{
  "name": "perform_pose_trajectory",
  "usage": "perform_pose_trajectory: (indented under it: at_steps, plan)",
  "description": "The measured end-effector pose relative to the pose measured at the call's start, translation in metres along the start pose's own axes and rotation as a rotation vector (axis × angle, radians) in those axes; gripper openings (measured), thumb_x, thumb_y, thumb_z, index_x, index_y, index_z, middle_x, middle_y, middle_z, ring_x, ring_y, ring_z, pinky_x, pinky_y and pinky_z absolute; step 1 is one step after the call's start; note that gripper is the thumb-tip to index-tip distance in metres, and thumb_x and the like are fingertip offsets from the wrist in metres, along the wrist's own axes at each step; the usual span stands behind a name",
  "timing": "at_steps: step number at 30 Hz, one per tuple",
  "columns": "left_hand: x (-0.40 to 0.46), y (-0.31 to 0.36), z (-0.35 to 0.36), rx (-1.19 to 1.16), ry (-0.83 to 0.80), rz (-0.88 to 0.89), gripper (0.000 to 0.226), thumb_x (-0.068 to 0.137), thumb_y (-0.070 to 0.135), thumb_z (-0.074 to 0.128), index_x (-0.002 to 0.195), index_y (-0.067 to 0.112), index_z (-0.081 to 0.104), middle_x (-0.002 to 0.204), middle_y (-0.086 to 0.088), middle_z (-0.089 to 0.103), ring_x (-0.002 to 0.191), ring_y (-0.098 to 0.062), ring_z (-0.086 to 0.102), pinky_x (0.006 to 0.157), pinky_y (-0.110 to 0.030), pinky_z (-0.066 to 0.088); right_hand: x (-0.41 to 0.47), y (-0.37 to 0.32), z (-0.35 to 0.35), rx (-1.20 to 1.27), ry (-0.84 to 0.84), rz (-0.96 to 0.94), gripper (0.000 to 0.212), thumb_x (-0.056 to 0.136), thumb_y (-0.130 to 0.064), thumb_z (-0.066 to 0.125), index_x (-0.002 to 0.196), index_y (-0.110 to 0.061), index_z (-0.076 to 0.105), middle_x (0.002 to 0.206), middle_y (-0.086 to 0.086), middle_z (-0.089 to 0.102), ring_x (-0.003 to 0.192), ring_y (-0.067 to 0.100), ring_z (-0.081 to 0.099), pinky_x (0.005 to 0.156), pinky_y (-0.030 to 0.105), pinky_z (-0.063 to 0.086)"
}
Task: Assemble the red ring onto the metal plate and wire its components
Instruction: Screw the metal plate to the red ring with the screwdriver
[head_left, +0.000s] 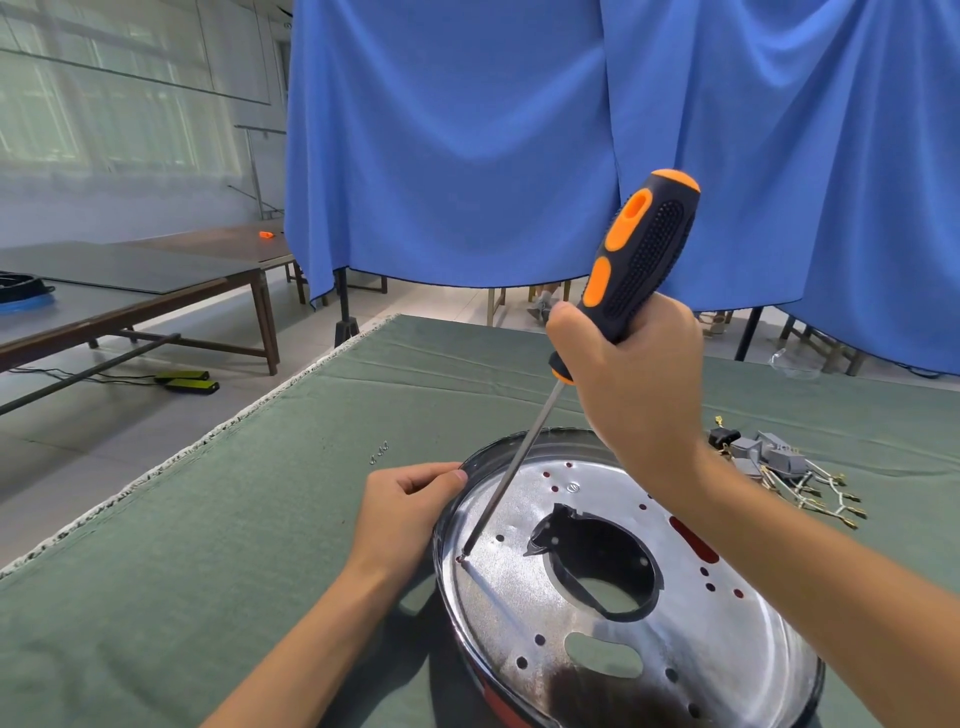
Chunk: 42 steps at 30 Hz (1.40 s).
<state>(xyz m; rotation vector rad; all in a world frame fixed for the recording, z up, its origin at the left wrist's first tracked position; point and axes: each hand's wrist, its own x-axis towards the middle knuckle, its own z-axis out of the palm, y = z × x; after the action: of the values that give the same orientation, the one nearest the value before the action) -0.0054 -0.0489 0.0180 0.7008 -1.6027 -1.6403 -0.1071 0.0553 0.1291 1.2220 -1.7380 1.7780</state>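
Note:
A round shiny metal plate (597, 644) with a large centre hole lies on the green cloth, near me. The red ring (506, 707) shows only as a sliver under its near rim and through small holes. My right hand (636, 384) grips the black-and-orange screwdriver (636, 260) low on its handle. Its shaft slants down-left and the tip sits on a screw (460, 559) at the plate's left edge. My left hand (402, 512) holds the plate's left rim, thumb on the edge.
Grey components with wires and brass terminals (779, 467) lie right of the plate. A few small loose screws (379, 453) rest on the cloth to the left. A blue curtain (519, 145) hangs behind the table; other tables (130, 296) stand at far left.

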Motion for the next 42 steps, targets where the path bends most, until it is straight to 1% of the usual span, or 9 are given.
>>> perform_pose_trajectory:
  at_steps: [3, 6, 12, 18, 23, 29, 37, 40, 42]
  plan:
    - [0.0, 0.0, 0.0, -0.005, -0.002, -0.002, 0.023, 0.083, 0.0, 0.065, 0.073, 0.017, 0.077, 0.073, -0.007, 0.075, 0.067, -0.016, 0.07, 0.065, -0.026, 0.057, 0.0, 0.001, 0.0, 0.002, -0.01, -0.006, 0.039, 0.07, -0.018, 0.056, 0.044, -0.024, 0.028, 0.037, -0.011, 0.031, 0.042, 0.008, 0.028, 0.042, 0.028, 0.033]
    - [0.001, -0.001, 0.0, -0.011, -0.007, 0.003, 0.029, 0.082, -0.001, 0.065, 0.067, 0.02, 0.077, 0.072, -0.007, 0.074, 0.065, -0.013, 0.068, 0.063, -0.023, 0.055, 0.0, 0.0, 0.003, -0.008, -0.017, 0.011, 0.039, 0.069, -0.019, 0.056, 0.043, -0.023, 0.027, 0.038, -0.009, 0.03, 0.043, 0.009, 0.029, 0.043, 0.033, 0.038]
    - [0.003, -0.005, -0.001, -0.008, -0.001, -0.017, 0.017, 0.082, -0.001, 0.065, 0.077, 0.011, 0.077, 0.075, -0.011, 0.074, 0.072, -0.022, 0.069, 0.074, -0.036, 0.055, 0.007, -0.008, 0.011, -0.141, -0.154, 0.002, 0.035, 0.068, -0.028, 0.053, 0.048, -0.019, 0.025, 0.044, -0.004, 0.03, 0.047, 0.013, 0.025, 0.045, 0.03, 0.028]
    - [0.003, -0.004, -0.003, 0.041, -0.007, 0.0, 0.022, 0.083, 0.005, 0.067, 0.07, 0.02, 0.076, 0.071, -0.004, 0.074, 0.066, -0.014, 0.069, 0.064, -0.023, 0.055, 0.014, -0.014, 0.013, -0.282, -0.23, 0.03, 0.046, 0.077, -0.031, 0.06, 0.046, -0.016, 0.029, 0.043, -0.003, 0.033, 0.049, 0.016, 0.025, 0.049, 0.029, 0.03]
    - [0.003, -0.003, -0.004, 0.052, -0.019, 0.005, 0.017, 0.083, 0.005, 0.066, 0.073, 0.016, 0.075, 0.07, -0.004, 0.074, 0.063, -0.012, 0.067, 0.059, -0.021, 0.054, 0.019, -0.022, 0.008, -0.188, -0.386, 0.096, 0.059, 0.078, -0.054, 0.069, 0.05, -0.015, 0.033, 0.037, -0.01, 0.036, 0.041, 0.01, 0.029, 0.042, 0.018, 0.023]
    - [0.005, -0.006, -0.005, 0.033, -0.023, -0.026, 0.011, 0.083, 0.004, 0.066, 0.077, 0.008, 0.075, 0.07, -0.01, 0.072, 0.058, -0.017, 0.064, 0.051, -0.026, 0.052, 0.022, -0.03, -0.003, -0.036, -0.657, 0.254, 0.02, 0.083, -0.021, 0.063, 0.07, -0.006, 0.063, 0.043, -0.005, 0.051, 0.039, 0.008, 0.043, 0.039, 0.013, 0.033]
    - [0.007, -0.009, -0.007, 0.05, -0.036, 0.013, 0.014, 0.084, 0.006, 0.066, 0.075, 0.012, 0.076, 0.068, -0.009, 0.072, 0.055, -0.013, 0.062, 0.047, -0.02, 0.05, 0.013, -0.032, 0.004, -0.431, -0.421, 0.004, 0.037, 0.075, -0.053, 0.067, 0.061, -0.023, 0.051, 0.053, -0.009, 0.051, 0.057, 0.011, 0.049, 0.056, 0.03, 0.038]
    - [0.006, -0.009, -0.006, 0.093, -0.024, 0.056, 0.016, 0.085, 0.011, 0.066, 0.073, 0.016, 0.076, 0.07, -0.004, 0.073, 0.065, -0.015, 0.065, 0.062, -0.029, 0.053, 0.013, -0.033, 0.005, -0.3, -0.441, 0.049, 0.033, 0.075, -0.048, 0.071, 0.067, -0.019, 0.058, 0.066, -0.004, 0.059, 0.067, 0.015, 0.055, 0.065, 0.036, 0.045]
    - [0.004, -0.005, -0.007, 0.18, 0.018, 0.15, 0.014, 0.087, 0.018, 0.064, 0.078, 0.02, 0.075, 0.077, 0.004, 0.073, 0.078, -0.011, 0.067, 0.076, -0.03, 0.052, 0.015, -0.033, 0.006, -0.225, -0.459, 0.094, 0.045, 0.073, -0.05, 0.075, 0.061, -0.014, 0.049, 0.057, -0.004, 0.048, 0.056, 0.013, 0.043, 0.058, 0.032, 0.039]
